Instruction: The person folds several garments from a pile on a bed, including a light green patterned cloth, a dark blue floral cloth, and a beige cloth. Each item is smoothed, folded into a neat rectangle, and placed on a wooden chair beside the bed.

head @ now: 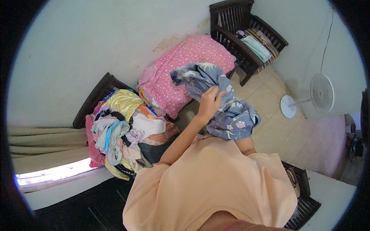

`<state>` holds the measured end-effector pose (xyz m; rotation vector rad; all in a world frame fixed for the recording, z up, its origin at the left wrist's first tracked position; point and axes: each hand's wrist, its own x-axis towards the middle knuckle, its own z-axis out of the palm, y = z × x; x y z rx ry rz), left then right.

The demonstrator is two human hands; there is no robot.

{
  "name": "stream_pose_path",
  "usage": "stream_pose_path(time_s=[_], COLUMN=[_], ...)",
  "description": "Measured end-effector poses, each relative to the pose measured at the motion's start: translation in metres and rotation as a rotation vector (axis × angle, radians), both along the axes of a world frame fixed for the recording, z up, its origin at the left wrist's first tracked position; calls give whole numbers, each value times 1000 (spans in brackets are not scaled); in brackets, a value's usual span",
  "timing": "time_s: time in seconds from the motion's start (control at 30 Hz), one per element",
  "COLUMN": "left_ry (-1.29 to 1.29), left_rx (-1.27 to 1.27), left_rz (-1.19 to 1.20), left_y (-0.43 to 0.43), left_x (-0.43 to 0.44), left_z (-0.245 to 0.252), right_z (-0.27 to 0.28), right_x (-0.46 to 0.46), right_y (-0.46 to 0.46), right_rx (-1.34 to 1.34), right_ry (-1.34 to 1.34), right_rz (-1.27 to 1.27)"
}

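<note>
A blue floral garment (231,118) hangs bunched in front of my chest. My left hand (209,101) grips its upper middle, with folds of cloth spreading above and to the right. The lower right part of the garment drapes over my right forearm (245,145), and the cloth hides my right hand. Left of my left arm, a heap of mixed clothes (121,130) lies on a dark seat. Yellow satiny cloth (124,102) and a white piece (149,126) lie on top of that heap.
Beyond the garment, a pink patterned cloth (188,69) covers a bulky pile against the wall. A dark wooden armchair (234,40) with folded cloth stands at the back. On the tiled floor (271,127) to the right is a white pedestal fan (321,93). A curtain (49,144) hangs at the left.
</note>
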<state>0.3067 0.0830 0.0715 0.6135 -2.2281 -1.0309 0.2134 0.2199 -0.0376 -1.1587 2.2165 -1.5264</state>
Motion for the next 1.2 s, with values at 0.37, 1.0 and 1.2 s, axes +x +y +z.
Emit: stream_pose_path(time_s=[0.37, 1.0, 1.2], left_ry=[533, 64, -199], left_rx=[399, 369, 31], left_rz=[353, -254, 93], left_y=[24, 37, -48], left_x=[14, 30, -13], left_z=[-39, -89, -56], right_z=[-3, -66, -45], right_x=[0, -35, 34], right_y=[10, -53, -107], right_rx=[23, -31, -31], right_ry=[-52, -612, -656], right_rz=[-27, -125, 23])
